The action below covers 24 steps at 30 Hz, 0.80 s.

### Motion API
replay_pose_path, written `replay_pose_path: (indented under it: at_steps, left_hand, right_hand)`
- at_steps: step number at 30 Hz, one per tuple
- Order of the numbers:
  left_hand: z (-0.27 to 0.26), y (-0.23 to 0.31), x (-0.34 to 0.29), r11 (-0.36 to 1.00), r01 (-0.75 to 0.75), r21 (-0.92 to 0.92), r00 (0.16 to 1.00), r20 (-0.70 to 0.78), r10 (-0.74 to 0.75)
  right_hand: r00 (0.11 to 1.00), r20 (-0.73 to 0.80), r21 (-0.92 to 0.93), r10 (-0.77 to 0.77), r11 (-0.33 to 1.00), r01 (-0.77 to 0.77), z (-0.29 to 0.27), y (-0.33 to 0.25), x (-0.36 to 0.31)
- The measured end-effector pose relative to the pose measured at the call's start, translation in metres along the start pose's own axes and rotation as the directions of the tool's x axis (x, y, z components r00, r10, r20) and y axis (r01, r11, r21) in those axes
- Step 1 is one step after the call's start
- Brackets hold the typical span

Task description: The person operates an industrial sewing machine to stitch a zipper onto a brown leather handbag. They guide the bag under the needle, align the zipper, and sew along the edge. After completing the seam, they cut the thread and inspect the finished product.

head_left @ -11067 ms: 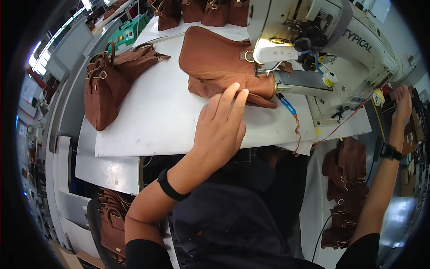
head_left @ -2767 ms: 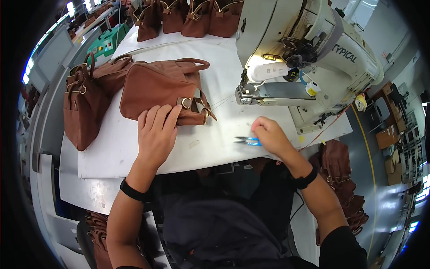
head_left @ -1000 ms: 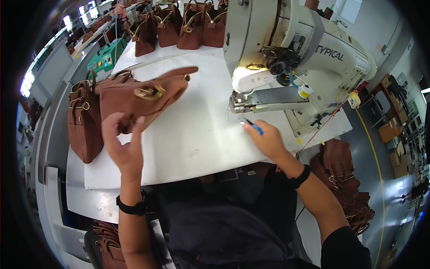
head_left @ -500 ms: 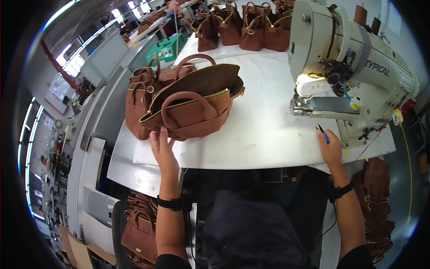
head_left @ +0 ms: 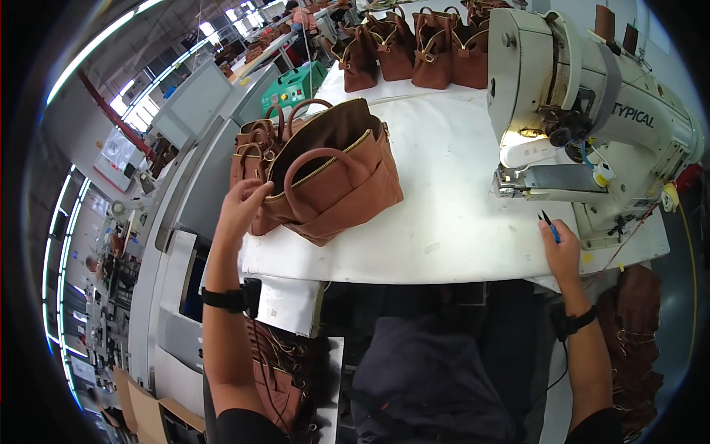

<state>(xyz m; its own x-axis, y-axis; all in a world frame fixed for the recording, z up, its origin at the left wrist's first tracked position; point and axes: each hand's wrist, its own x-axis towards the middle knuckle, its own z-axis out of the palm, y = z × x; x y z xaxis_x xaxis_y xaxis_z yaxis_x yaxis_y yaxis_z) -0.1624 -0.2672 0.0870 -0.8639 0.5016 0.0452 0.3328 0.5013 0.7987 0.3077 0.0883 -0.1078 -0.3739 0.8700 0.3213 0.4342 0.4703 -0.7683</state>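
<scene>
A brown handbag [head_left: 355,191] with two loop handles and a gold zipper along its open top stands on the white table, left of the middle. At its left upper corner, by the zipper's end, the fingers of my left hand [head_left: 242,207] pinch the edge. Thread snips [head_left: 552,228] with a blue handle and dark pointed blades are held in my right hand [head_left: 565,254], closed round them near the table's right front. The blades point up and left, apart from the bag. Behind the handbag, another brown bag [head_left: 244,159] is partly hidden.
A pale sewing machine [head_left: 632,122] with its lamp lit stands at the right of the white table [head_left: 444,222]. Several brown bags [head_left: 433,59] line the back. A green box [head_left: 294,85] sits at the far left. More brown bags hang below the table on both sides.
My left hand has moved up and left, from the bag's lower front to its upper corner. The handbag has turned and tilted. My right hand still holds the snips; the view has shifted slightly.
</scene>
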Motion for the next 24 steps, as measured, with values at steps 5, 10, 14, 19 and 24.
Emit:
replay_pose_path:
  at_steps: [5,10,14,19,24]
  left_hand:
    - [0.002,0.009,0.041,0.966,-0.255,0.034,0.950,0.196,0.244]
    - [0.011,-0.001,0.059,0.984,-0.048,-0.171,0.957,0.274,0.094]
    - [0.026,0.001,0.044,0.913,0.067,-0.403,0.869,0.473,0.145]
    - [0.053,0.010,0.024,0.831,0.229,-0.507,0.801,0.583,0.135]
    - [0.071,0.013,0.019,0.856,0.183,-0.484,0.858,0.504,0.102]
  right_hand:
    - [1.000,-0.009,0.000,0.007,1.000,-0.007,0.000,0.001,0.001]
    - [0.999,-0.033,0.015,-0.011,1.000,0.011,0.005,-0.001,-0.001]
    - [0.999,-0.037,0.003,-0.002,1.000,0.002,0.002,0.001,0.000]
    - [1.000,-0.012,0.030,0.006,1.000,-0.005,0.003,-0.005,-0.001]
    - [1.000,-0.001,0.053,0.023,0.998,-0.023,0.004,-0.009,-0.002]
